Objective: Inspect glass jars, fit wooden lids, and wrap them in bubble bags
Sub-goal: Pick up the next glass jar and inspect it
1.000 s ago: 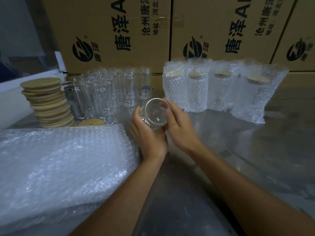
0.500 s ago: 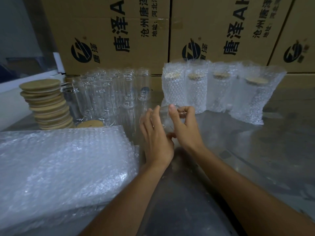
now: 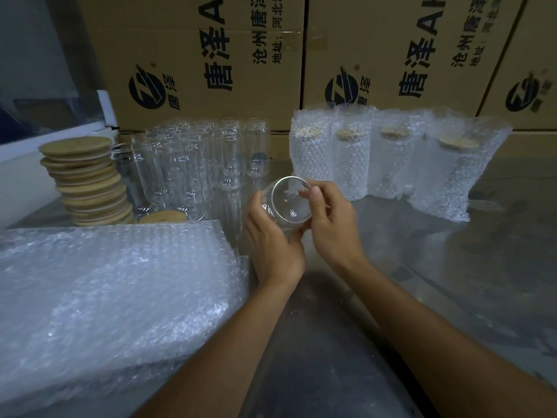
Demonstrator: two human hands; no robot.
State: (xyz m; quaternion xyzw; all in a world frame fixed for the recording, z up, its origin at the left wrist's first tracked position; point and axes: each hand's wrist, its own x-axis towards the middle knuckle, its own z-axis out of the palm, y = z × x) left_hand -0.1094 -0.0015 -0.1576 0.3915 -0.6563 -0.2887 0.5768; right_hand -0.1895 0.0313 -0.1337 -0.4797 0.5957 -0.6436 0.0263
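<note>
Head view: glass jar tilted, mouth toward camera, gripped by left hand; rim pinched by right hand.

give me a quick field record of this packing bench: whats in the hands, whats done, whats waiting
held item: bare glass jar, tilted so its round end faces the camera, no lid on it
left hand: grips the jar's side from below
right hand: holds the jar's rim with thumb and fingers
wrapped jars: four lidded jars standing in bubble bags, back right
unwrapped jars: cluster of empty glass jars, back centre
wooden lids: leaning stack at left, one loose lid beside it
bubble bags: flat pile, front left
</note>
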